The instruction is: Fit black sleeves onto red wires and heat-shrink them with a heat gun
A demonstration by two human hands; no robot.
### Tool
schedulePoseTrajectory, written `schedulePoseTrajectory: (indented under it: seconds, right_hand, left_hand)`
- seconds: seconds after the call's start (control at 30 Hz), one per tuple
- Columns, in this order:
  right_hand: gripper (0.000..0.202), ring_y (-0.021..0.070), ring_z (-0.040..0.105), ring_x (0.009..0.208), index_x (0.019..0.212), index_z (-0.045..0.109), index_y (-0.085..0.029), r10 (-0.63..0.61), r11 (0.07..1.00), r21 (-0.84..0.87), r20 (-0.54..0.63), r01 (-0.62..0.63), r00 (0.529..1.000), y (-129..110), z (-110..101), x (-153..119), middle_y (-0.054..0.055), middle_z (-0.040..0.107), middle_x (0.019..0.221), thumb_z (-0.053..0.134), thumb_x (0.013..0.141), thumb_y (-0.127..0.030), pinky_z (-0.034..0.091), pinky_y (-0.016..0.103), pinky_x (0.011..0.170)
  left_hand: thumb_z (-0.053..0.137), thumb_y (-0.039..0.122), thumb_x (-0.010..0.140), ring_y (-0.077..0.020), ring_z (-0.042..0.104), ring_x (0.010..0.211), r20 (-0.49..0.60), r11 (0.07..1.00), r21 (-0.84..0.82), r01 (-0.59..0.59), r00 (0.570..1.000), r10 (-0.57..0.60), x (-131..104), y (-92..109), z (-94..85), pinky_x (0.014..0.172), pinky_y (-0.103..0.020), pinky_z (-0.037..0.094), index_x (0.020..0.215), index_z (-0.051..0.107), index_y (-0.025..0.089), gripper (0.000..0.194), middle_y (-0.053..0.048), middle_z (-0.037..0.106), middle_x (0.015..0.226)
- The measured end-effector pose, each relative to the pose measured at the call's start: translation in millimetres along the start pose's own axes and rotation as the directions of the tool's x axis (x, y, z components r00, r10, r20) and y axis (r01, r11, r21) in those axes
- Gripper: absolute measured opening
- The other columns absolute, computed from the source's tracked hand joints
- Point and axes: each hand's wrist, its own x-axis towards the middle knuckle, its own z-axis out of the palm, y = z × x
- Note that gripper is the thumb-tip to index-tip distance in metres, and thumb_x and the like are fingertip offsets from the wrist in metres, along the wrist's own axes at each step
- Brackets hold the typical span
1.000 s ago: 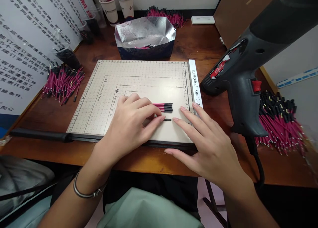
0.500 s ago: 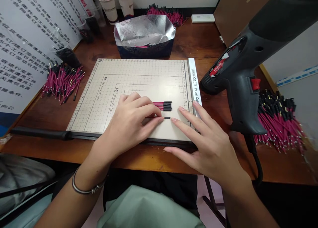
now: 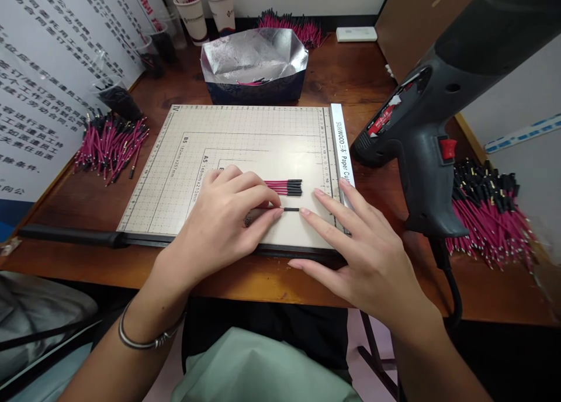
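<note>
My left hand point(image 3: 232, 212) pinches a wire whose black end piece point(image 3: 291, 209) sticks out to the right, low over the cutter board point(image 3: 263, 121). The wire's other part is hidden under that hand. My right hand point(image 3: 366, 244) has its fingers spread, with the index fingertip at the tip of the black piece and other fingers by the board's right edge. Just above the pinched wire, a row of several red wires with black ends point(image 3: 291, 187) lies side by side, partly covered by my left hand.
A heat gun point(image 3: 421, 139) stands at the right beside a pile of wires point(image 3: 491, 215). Another pile point(image 3: 109, 145) lies at the left. Behind the board are a foil-lined box point(image 3: 256, 89) and paper cups point(image 3: 193, 19). The cutter's black handle point(image 3: 72, 236) juts out left.
My left hand has shifted slightly left, and more of the black end piece shows between the hands. My right hand stays nearly in place.
</note>
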Motion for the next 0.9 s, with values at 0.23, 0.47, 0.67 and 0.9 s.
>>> schedulePoseTrajectory:
  seconds: [0.23, 0.47, 0.67, 0.9]
  right_hand:
    - [0.052, 0.0463, 0.058, 0.133, 0.121, 0.071, -0.013, -0.003, 1.000, -0.002, 0.001, 0.003, 1.000, -0.2, -0.1, -0.7, 0.018, 0.069, 0.135, 0.069, 0.087, -0.052, 0.060, 0.058, 0.095]
    - [0.052, 0.0444, 0.056, 0.136, 0.122, 0.070, -0.014, -0.003, 1.000, -0.007, 0.018, 0.003, 1.000, 0.1, -0.1, -1.7, 0.018, 0.068, 0.137, 0.069, 0.087, -0.052, 0.059, 0.057, 0.096]
    - [0.052, 0.0439, 0.056, 0.136, 0.123, 0.070, -0.015, -0.005, 1.000, -0.016, 0.026, 0.006, 1.000, 0.0, -0.8, -1.2, 0.017, 0.068, 0.138, 0.068, 0.088, -0.054, 0.059, 0.057, 0.097]
    - [0.051, 0.0449, 0.059, 0.133, 0.120, 0.071, -0.013, 0.001, 1.000, -0.014, -0.013, -0.001, 1.000, -0.9, 0.4, -1.0, 0.016, 0.070, 0.135, 0.070, 0.087, -0.052, 0.059, 0.057, 0.096]
  left_hand:
    - [0.060, 0.025, 0.099, -0.0206, 0.056, 0.085, -0.012, 0.999, -0.002, -0.034, 0.999, 0.034, 0.5, -2.9, 1.9, 0.079, -0.038, 0.038, 0.092, 0.072, 0.021, 0.015, -0.003, 0.074, 0.093]
    - [0.059, 0.026, 0.101, -0.0201, 0.057, 0.085, 0.003, 1.000, 0.013, -0.027, 1.000, 0.027, 1.0, -2.5, 2.5, 0.079, -0.038, 0.037, 0.092, 0.072, 0.021, 0.016, -0.003, 0.075, 0.096]
    - [0.057, 0.026, 0.101, -0.0200, 0.056, 0.085, -0.012, 0.998, 0.035, -0.043, 0.999, 0.043, 1.1, -2.4, 3.3, 0.078, -0.038, 0.037, 0.092, 0.071, 0.021, 0.018, -0.003, 0.074, 0.094]
    - [0.058, 0.026, 0.100, -0.0206, 0.057, 0.085, -0.005, 0.999, 0.024, -0.029, 1.000, 0.029, 0.5, -2.1, 2.1, 0.080, -0.039, 0.038, 0.092, 0.071, 0.021, 0.016, -0.003, 0.074, 0.093]
